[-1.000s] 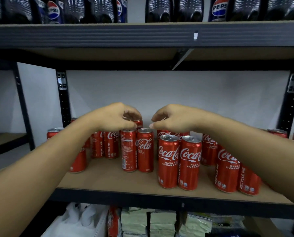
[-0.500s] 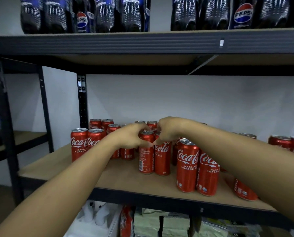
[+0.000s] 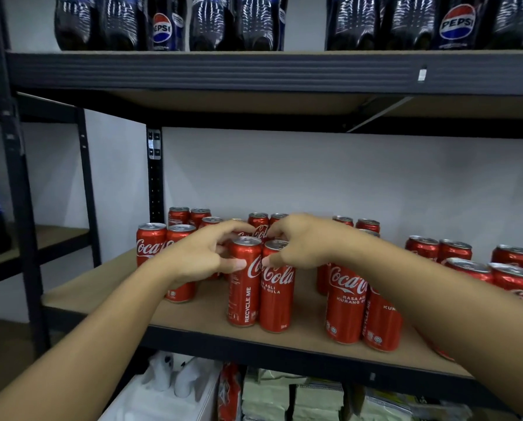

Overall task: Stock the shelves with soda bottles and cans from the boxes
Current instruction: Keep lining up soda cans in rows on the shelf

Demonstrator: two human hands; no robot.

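Two red Coca-Cola cans stand side by side near the front of the wooden middle shelf (image 3: 199,311). My left hand (image 3: 202,256) curls round the top of the left can (image 3: 243,293), thumb on its front and fingers arched behind its rim. My right hand (image 3: 302,243) holds the right can (image 3: 278,299) the same way, with the thumb on the label. Both cans are upright, touch each other and rest on the board.
More Coca-Cola cans stand in groups: back left (image 3: 152,241), behind my hands, front right (image 3: 345,299) and far right (image 3: 515,281). Pepsi bottles (image 3: 454,22) line the upper shelf (image 3: 254,71). Packets lie below (image 3: 272,399). A black upright (image 3: 154,177) stands behind.
My hands came forward from cans further back and closed on the front pair. The view swung left, so the cans now sit further right in it.
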